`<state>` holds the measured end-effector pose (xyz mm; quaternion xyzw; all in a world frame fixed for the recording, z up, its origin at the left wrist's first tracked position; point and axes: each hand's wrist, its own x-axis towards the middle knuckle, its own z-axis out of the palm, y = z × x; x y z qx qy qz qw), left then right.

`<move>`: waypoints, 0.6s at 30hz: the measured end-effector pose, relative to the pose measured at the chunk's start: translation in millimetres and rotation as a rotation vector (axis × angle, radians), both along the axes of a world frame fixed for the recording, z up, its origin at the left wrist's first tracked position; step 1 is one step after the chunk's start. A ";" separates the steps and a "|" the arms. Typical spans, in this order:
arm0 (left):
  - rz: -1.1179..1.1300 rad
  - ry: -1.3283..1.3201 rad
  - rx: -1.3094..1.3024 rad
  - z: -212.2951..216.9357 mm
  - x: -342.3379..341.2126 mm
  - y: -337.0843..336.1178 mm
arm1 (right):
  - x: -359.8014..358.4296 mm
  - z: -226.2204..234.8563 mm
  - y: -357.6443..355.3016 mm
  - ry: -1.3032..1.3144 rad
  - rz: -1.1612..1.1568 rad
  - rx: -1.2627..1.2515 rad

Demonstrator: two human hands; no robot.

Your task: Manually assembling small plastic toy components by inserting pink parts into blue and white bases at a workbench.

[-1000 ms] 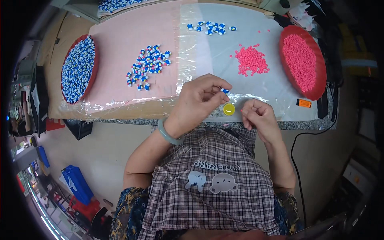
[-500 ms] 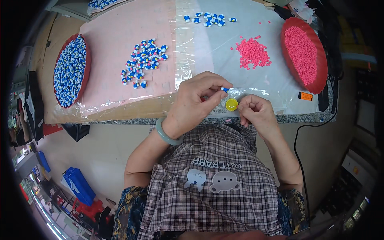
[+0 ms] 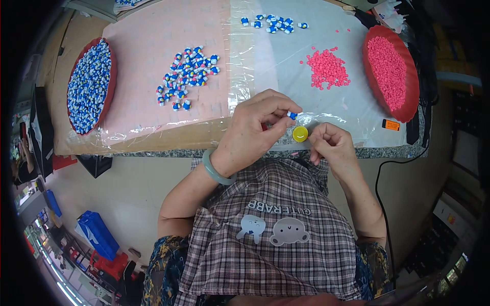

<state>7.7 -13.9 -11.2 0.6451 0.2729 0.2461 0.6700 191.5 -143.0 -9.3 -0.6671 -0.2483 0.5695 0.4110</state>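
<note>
A small blue-and-white piece (image 3: 292, 115) sits in the left hand (image 3: 258, 125), over the near part of the counter (image 3: 372, 152); that grip pinches it between thumb and fingertips. White shows toward about 10 o'clock and blue toward 4, but fingers cover part of it, and its long axis is too small to tell for certain.

Taking the piece as the dial's centre, a round yellow container (image 3: 300, 134) stands just beyond it near 5 o'clock, taking up the gap between the two hands. The right hand (image 3: 332, 143) is at 4 o'clock, close beside the container, its thumb and forefinger drawn together; whether that grip has anything tiny in it I cannot tell. A pink bit (image 3: 294, 153) lies at 6 o'clock by the counter's edge.

Farther out, a loose pink heap (image 3: 328, 68) spreads at 1 o'clock, and a red dish of pink bits (image 3: 413, 97) stands at 2. A small orange-and-black object (image 3: 391, 125) lies at 3. Near 12 is a cluster of blue-and-white pieces (image 3: 278, 24). At 10, on a pink sheet (image 3: 138, 56), is a larger group (image 3: 188, 76), some showing pink; beyond, just past 9, stands a red dish of blue-and-white pieces (image 3: 113, 76).
</note>
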 end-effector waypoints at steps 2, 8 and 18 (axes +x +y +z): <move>0.012 -0.016 -0.081 -2.0 0.3 -2.4 | 2.1 3.8 -0.4 0.034 -0.013 0.016; 0.004 -0.120 -0.138 -7.6 3.6 -5.1 | 1.4 19.9 7.6 0.242 -0.071 0.140; 0.044 -0.134 -0.067 -0.1 6.8 -12.3 | -11.1 15.9 23.9 0.246 -0.086 0.296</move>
